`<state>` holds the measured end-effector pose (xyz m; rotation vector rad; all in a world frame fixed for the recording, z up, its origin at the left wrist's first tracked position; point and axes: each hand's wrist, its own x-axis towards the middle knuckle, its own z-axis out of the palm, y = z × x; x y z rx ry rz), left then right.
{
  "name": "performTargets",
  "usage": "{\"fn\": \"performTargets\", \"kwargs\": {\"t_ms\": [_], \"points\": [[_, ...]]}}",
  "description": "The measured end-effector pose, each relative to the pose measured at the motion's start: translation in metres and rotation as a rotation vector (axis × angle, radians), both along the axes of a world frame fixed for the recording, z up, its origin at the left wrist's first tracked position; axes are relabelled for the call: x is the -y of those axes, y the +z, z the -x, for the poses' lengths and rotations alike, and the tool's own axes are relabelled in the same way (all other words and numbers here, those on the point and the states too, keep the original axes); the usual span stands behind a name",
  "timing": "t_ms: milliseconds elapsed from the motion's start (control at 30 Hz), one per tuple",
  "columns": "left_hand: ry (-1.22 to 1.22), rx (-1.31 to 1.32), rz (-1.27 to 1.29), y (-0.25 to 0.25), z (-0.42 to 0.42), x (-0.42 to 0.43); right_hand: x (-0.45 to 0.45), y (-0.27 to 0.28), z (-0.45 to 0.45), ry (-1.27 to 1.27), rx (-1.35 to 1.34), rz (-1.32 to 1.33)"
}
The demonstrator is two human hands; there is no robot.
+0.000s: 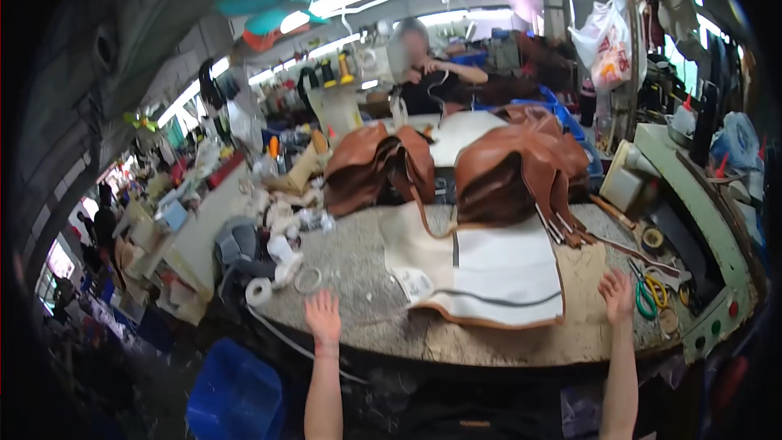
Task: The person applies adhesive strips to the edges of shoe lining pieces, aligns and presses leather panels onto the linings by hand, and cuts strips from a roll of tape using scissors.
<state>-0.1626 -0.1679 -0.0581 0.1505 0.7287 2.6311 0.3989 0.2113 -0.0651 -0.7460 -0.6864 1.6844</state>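
My left hand (323, 316) is at the front left of the worktable, fingers stretched out and holding nothing. A tape ring (309, 279) lies just beyond its fingertips. My right hand (617, 297) is over the table's front right, its fingers loosely apart with nothing in them. Close beside it lie scissors with green handles (644, 300) and a tool with yellow handles (656, 292). Between my hands a flat panel with a white lining (509, 269) and brown edges is spread out. Behind it stand two brown leather bag pieces, one on the left (379, 167) and one on the right (513, 165).
A person (423, 73) sits across the table. A blue bin (235, 395) stands on the floor at front left. White rolls (259, 292) and scraps crowd the table's left side. A green machine frame (692, 195) borders the right side, near a plastic container (626, 181).
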Motion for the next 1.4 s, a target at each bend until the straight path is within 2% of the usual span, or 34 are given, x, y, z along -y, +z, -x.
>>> {"fn": "performTargets", "kwargs": {"t_ms": [100, 133, 167, 200, 267, 300, 400, 433, 500, 533, 600, 633, 667, 733, 767, 833, 933, 1000, 1033, 1067, 1100, 1133, 1167, 1233, 1333, 1400], "points": [[-0.126, -0.194, 0.316, -0.023, -0.001, -0.001, -0.011, -0.072, -0.03, 0.132, 0.398, -0.217], [-0.175, -0.24, 0.425, -0.042, -0.002, -0.002, 0.005, -0.066, -0.033, -0.006, 0.69, -0.468], [-0.098, -0.384, 0.553, -0.058, -0.001, -0.01, 0.022, -0.061, -0.024, -0.142, 0.975, -0.736], [-0.138, -0.471, 0.661, -0.059, -0.006, -0.014, 0.035, -0.05, -0.012, -0.281, 1.249, -1.013], [-0.227, -0.657, 0.873, -0.033, -0.023, -0.02, 0.045, -0.048, -0.006, -0.11, 1.189, -0.773], [-0.417, -0.666, 0.926, -0.01, -0.036, -0.021, 0.05, -0.045, -0.002, -0.033, 1.153, -0.653], [-1.118, -0.225, 0.722, 0.026, -0.042, -0.027, 0.066, 0.023, 0.021, 0.528, 0.459, 0.061], [-1.282, -0.268, 0.74, 0.032, -0.048, -0.035, 0.061, 0.034, 0.033, 0.637, 0.492, 0.12], [-1.408, -0.22, 0.717, 0.048, -0.07, -0.06, 0.053, 0.045, 0.061, 0.865, 0.534, 0.247], [-1.464, -0.198, 0.716, 0.053, -0.078, -0.071, 0.052, 0.046, 0.072, 0.9, 0.602, 0.068], [-1.343, -0.235, 0.783, 0.023, -0.071, -0.082, 0.05, 0.052, 0.09, 0.942, 0.722, -0.307], [-1.383, -0.222, 0.71, 0.031, -0.064, -0.088, 0.049, 0.054, 0.094, 0.874, 0.732, -0.474], [-1.285, -0.363, 0.961, 0.045, -0.054, -0.092, 0.03, 0.048, 0.096, 0.815, 0.777, -0.463], [-1.353, -0.398, 1.074, 0.039, -0.02, -0.106, -0.006, 0.037, 0.087, 0.723, 0.887, -0.415], [-1.376, -0.353, 1.038, 0.031, -0.017, -0.113, -0.011, 0.035, 0.098, 0.574, 1.009, -0.369], [-1.423, -0.269, 0.976, 0.022, -0.018, -0.127, -0.02, 0.029, 0.116, 0.474, 1.174, -0.527], [-1.325, -0.628, 1.059, 0.046, -0.038, -0.109, -0.004, 0.029, 0.115, 0.38, 1.36, -0.682], [-1.108, -0.849, 1.389, 0.077, -0.062, -0.093, 0.014, 0.031, 0.107, 0.405, 1.514, -0.602], [-0.881, -1.135, 1.554, 0.083, -0.07, -0.085, 0.016, 0.032, 0.098, 0.37, 1.423, -0.72], [-0.602, -1.432, 1.655, 0.089, -0.076, -0.084, 0.008, 0.02, 0.082, 0.394, 1.455, -0.808], [-0.505, -1.294, 1.546, 0.098, -0.084, -0.085, -0.007, 0.058, 0.078, 0.589, 1.403, -0.522], [-0.39, -1.143, 1.443, 0.105, -0.092, -0.088, -0.028, 0.069, 0.066, 0.53, 1.138, -0.176], [-0.296, -1.108, 1.423, 0.111, -0.1, -0.091, -0.052, 0.076, 0.057, 0.28, 1.262, -0.249], [-0.089, -1.023, 1.387, 0.118, -0.12, -0.095, -0.109, 0.057, 0.028, -0.079, 1.422, -0.613], [-0.122, -1.323, 1.246, 0.122, -0.166, -0.115, -0.157, 0.038, 0.024, 0.02, 1.408, -0.794], [-0.252, -1.328, 1.127, 0.126, -0.202, -0.134, -0.175, 0.024, 0.036, 0.054, 1.445, -0.868]]}}
